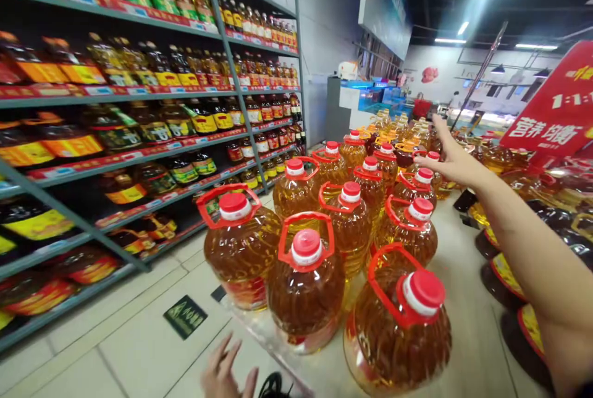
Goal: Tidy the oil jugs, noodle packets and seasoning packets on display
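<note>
Several big clear bottles of amber cooking oil stand in rows before me, each with a red cap and a red carry handle. The nearest oil bottle [398, 342] is at the front right, beside another bottle [306, 299]. My right hand [451, 157] reaches forward above the right-hand row, near a red-capped bottle [419, 191], with fingers apart and nothing in it. Whether it touches a cap or handle I cannot tell. Low at the bottom edge is my left hand [227, 370], slightly blurred, its fingers spread and holding nothing, in front of the bottles.
Metal shelves [162, 154] full of oil bottles line the left side. Dark bottles [504, 280] stand on the right, below a red sign [551, 107]. A floor sticker [185, 316] lies on the tiles, and part of a dark shoe [273, 385] shows at the bottom.
</note>
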Demonstrator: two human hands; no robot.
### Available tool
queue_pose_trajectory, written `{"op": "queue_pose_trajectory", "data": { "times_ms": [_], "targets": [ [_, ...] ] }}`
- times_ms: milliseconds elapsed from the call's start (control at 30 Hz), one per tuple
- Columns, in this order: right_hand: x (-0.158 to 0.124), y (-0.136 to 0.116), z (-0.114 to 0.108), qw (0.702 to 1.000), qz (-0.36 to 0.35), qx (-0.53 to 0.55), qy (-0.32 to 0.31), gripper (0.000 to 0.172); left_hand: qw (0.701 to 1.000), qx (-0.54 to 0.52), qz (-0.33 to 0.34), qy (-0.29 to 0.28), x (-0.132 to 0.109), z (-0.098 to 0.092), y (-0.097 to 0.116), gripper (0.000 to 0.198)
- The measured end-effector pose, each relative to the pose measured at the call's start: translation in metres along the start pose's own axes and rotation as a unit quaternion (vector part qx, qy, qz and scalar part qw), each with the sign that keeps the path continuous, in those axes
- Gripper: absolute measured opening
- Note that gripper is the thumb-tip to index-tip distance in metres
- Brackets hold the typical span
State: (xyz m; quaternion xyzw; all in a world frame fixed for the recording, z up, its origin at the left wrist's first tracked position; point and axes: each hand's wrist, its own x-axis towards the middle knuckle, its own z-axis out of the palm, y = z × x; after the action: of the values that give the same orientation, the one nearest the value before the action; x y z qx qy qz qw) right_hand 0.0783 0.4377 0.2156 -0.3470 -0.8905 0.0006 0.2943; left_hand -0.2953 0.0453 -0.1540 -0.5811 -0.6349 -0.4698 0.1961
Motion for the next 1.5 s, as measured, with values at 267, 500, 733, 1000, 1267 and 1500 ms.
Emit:
{"op": "queue_pose_trajectory", "data": {
  "times_ms": [267,500,733,1000,1267,1500],
  "targets": [
    [-0.117,-0.276,0.006,0.994,-0.050,-0.086,-0.053,0.093,0.948,-0.239,0.096,-0.186,0.087,0.036,-0.031,0.089],
    [-0.142,-0.341,0.124,0.982,0.180,-0.007,0.050,0.102,0.922,-0.230,0.207,-0.233,0.100,0.023,-0.061,0.077],
    [-0.094,-0.331,0.202,0.901,0.364,0.161,0.170,0.094,0.851,-0.294,0.435,-0.011,0.211,-0.030,-0.117,0.035],
    [-0.092,-0.317,0.179,0.904,0.265,0.331,0.056,0.095,0.862,-0.490,0.007,-0.126,0.277,0.003,-0.138,0.060],
    [-0.096,-0.343,0.201,0.904,0.216,0.111,0.351,0.077,0.845,-0.521,-0.028,-0.117,0.241,-0.002,-0.143,0.083],
    [-0.111,-0.431,0.261,0.909,0.048,0.020,0.413,0.056,0.758,-0.569,-0.244,-0.207,0.161,0.047,-0.176,0.070]
  ]
}}
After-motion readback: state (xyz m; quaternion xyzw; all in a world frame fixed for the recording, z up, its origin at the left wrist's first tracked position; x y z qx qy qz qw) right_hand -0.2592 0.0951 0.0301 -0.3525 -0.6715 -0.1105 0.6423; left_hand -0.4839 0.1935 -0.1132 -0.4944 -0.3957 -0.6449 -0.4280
